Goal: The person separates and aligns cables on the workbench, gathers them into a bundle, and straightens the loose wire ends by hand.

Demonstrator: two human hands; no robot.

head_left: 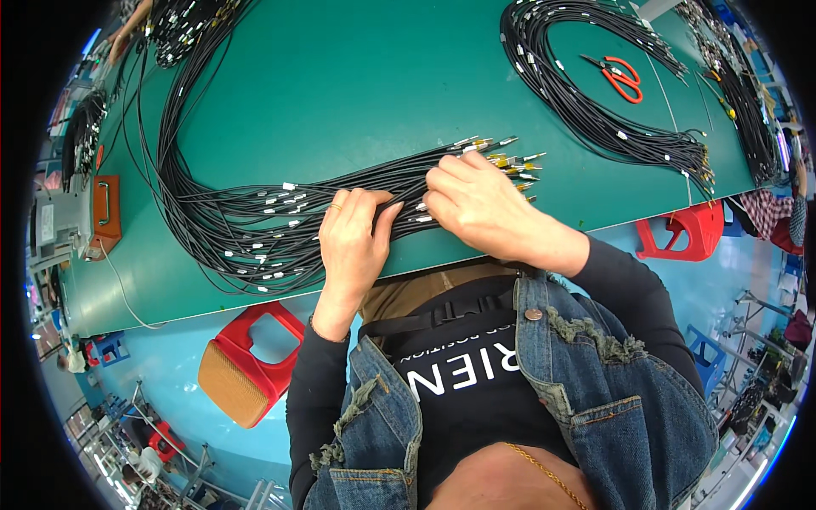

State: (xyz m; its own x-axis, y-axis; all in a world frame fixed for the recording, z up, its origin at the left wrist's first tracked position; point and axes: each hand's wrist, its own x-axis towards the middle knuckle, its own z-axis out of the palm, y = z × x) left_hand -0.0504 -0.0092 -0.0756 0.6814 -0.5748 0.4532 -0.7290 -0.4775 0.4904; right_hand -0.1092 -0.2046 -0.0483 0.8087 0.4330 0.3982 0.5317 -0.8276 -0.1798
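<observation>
A thick bundle of black cables [183,183] with small white labels curves down from the upper left of the green table and runs right beneath both my hands. My left hand [355,234] is closed around part of the bundle, thumb and forefinger nearly meeting on top. Further right, my right hand [478,204] grips the cables with curled fingers, close to their ends. Beyond that hand the metal and yellow connector tips [518,166] fan out. My right fingertips are partly hidden, so I cannot tell whether they pinch one single cable.
Another curved cable bundle [586,127] lies at the right, with red-handled cutters [625,81] beside it. An orange-brown box [105,212] stands at the table's left end. Red stools [263,361] are near the table's front edge. More cables [748,127] lie far right.
</observation>
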